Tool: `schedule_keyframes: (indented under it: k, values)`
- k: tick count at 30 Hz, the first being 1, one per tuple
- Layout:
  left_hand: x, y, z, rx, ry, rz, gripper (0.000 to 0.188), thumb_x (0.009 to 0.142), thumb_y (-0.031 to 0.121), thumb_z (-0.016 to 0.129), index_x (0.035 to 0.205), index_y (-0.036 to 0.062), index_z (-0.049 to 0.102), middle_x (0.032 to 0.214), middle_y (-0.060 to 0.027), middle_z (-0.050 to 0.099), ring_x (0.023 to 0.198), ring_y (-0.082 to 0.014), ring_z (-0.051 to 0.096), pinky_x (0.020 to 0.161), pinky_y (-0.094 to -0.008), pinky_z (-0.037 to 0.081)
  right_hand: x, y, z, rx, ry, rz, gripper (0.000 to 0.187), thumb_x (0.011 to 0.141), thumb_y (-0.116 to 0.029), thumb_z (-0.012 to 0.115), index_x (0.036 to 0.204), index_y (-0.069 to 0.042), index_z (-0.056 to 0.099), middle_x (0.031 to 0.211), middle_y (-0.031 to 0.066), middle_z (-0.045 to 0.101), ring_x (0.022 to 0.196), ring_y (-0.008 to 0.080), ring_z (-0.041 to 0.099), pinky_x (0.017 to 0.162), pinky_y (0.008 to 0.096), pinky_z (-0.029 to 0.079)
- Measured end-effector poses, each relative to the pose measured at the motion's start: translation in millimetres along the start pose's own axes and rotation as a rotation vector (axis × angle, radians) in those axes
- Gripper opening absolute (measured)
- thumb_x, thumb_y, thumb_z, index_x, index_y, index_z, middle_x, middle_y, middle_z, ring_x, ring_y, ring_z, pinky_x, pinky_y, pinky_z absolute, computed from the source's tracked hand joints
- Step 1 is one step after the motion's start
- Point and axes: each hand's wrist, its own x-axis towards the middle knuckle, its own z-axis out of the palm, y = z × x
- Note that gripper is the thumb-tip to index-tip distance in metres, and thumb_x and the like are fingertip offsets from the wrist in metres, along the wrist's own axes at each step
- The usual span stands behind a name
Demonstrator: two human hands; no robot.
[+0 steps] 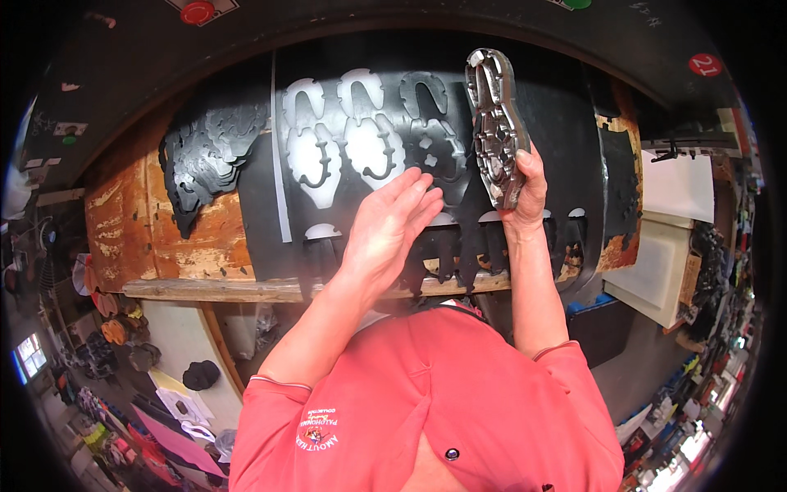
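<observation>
Right hand (527, 184): clamped on the die, fingers and thumb at its lower end.
Die (496, 127): shoe-shaped, metal, many inner edges; raised over the right half of the sheet (557, 115), which is black. Whether it touches the sheet cannot be told.
Left hand (398, 209): apart from the right, seemingly empty, fingers extended together over the sheet's middle; contact unclear.
Handling, as judged: grip the die by its outer wall, fingertips clear of the edges, held level; left hand well away from beneath it.
White patches (311, 168), two, shoe-shaped: on the sheet's left half.
Dark outline (443, 148), one: right of these, mid-sheet.
Scraps (217, 135), black, heaped: left of the sheet.
Rail (213, 289), wooden: along the sheet's near side.
Shirt (508, 385), red: nearer than the sheet; lettering and emblem on the chest.
Sticker (705, 65), red, round, numbered: beyond the sheet, far right.
</observation>
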Motion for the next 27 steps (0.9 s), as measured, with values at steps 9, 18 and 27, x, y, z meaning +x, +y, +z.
schedule_keyframes:
  k: [9,18,27]
  values:
    - [37,-11,28,0.059,-0.016,-0.044,0.039,0.105,0.027,0.075,0.127,-0.0025,0.064,0.108,-0.0047,0.065,0.092,-0.012,0.059,0.078,-0.0268,0.052,-3,1,-1,-0.024,0.012,-0.015,0.064,0.092,-0.023,0.07,0.147,0.006,0.056,0.121,0.0083,0.074,0.101,0.014,0.073,0.093,0.0286,0.059]
    - [66,-22,22,0.304,-0.016,0.087,0.031,0.106,0.034,0.072,0.111,0.0041,0.07,0.099,-0.0038,0.076,0.08,-0.0115,0.064,0.067,-0.0274,0.054,-4,2,-2,-0.064,0.037,-0.024,0.065,0.091,-0.022,0.066,0.149,0.006,0.053,0.129,0.0121,0.072,0.111,0.0191,0.073,0.099,0.032,0.058]
    - [36,67,-68,0.804,0.217,0.462,0.028,0.109,0.025,0.063,0.096,0.0033,0.076,0.074,0.0025,0.065,0.071,-0.0065,0.055,0.066,-0.0267,0.045,1,4,-12,-0.078,-0.09,-0.046,0.082,0.092,-0.031,0.072,0.157,0.01,0.044,0.152,0.0289,0.058,0.142,0.0365,0.059,0.126,0.0446,0.043]
